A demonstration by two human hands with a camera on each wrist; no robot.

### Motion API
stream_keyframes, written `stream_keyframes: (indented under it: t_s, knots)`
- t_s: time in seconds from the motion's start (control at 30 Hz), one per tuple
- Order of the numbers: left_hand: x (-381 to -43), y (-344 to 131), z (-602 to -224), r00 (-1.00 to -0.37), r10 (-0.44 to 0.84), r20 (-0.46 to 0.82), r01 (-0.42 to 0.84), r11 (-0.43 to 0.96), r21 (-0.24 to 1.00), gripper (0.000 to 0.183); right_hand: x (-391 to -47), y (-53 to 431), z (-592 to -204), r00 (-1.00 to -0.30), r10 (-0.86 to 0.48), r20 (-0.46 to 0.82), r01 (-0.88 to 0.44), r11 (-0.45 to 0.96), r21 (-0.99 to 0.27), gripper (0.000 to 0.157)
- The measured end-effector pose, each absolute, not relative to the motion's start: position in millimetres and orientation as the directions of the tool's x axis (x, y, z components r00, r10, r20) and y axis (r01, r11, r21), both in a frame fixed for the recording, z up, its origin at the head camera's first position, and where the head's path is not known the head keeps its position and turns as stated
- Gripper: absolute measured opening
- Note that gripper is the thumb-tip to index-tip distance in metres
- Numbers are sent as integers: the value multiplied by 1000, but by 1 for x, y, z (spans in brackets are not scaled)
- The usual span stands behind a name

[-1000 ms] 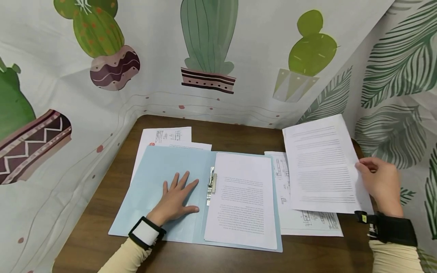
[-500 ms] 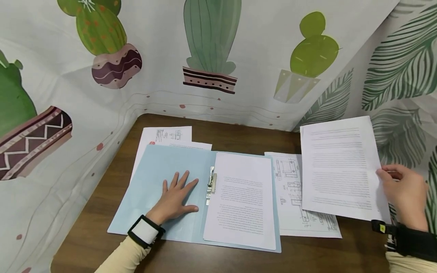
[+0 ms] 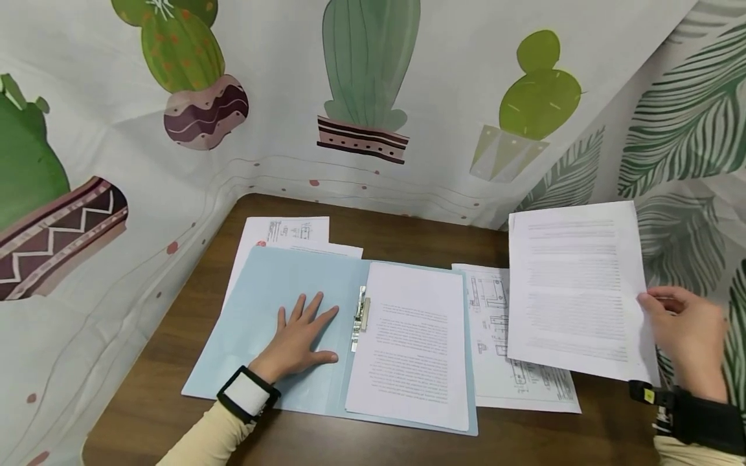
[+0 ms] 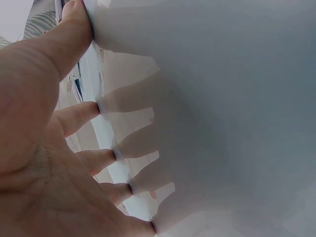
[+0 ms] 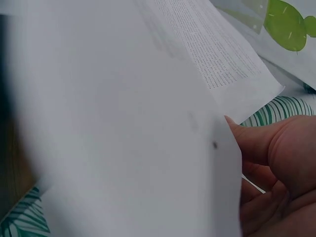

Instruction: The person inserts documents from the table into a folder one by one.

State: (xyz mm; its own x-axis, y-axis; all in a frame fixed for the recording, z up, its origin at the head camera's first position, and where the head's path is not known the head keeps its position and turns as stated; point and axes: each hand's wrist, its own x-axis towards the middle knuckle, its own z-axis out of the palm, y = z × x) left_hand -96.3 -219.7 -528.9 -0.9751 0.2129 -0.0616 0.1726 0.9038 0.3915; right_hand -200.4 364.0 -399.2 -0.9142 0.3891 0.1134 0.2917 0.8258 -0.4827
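Observation:
An open light-blue folder (image 3: 233,349) lies in the middle of the table, its metal clip (image 3: 361,317) at the spine beside a stack of printed pages (image 3: 408,382). My left hand (image 3: 297,346) rests on the bare inside cover with fingers spread; in the left wrist view its fingertips (image 4: 94,109) touch the glossy cover (image 4: 237,98). At the right, my right hand (image 3: 690,336) pinches the right edge of a printed sheet (image 3: 574,291), held raised. In the right wrist view the thumb (image 5: 256,140) lies on that sheet's edge; the other fingers are partly hidden behind it.
Sheets with technical drawings (image 3: 489,382) stick out from under the folder's right side, partly covered by the raised sheet. More papers (image 3: 253,236) show behind the folder's left side. The brown table (image 3: 373,223) ends at a cactus-print cloth (image 3: 280,103).
My right hand moved the raised sheet to the right, uncovering more of the drawing, then shifted slightly back left. The left hand stays on the cover.

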Motion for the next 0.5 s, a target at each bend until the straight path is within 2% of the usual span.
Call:
stream_keyframes:
  t_s: [0.2, 0.5]
  knots:
    - [-96, -220, -528, -974, 220, -61, 180, 903, 390, 92, -198, 360, -404, -933, 334, 132, 229, 837, -498, 34]
    - [-95, -220, -526, -974, 217, -61, 177, 904, 390, 92, -199, 339, -411, -942, 324, 87, 225, 802, -553, 33]
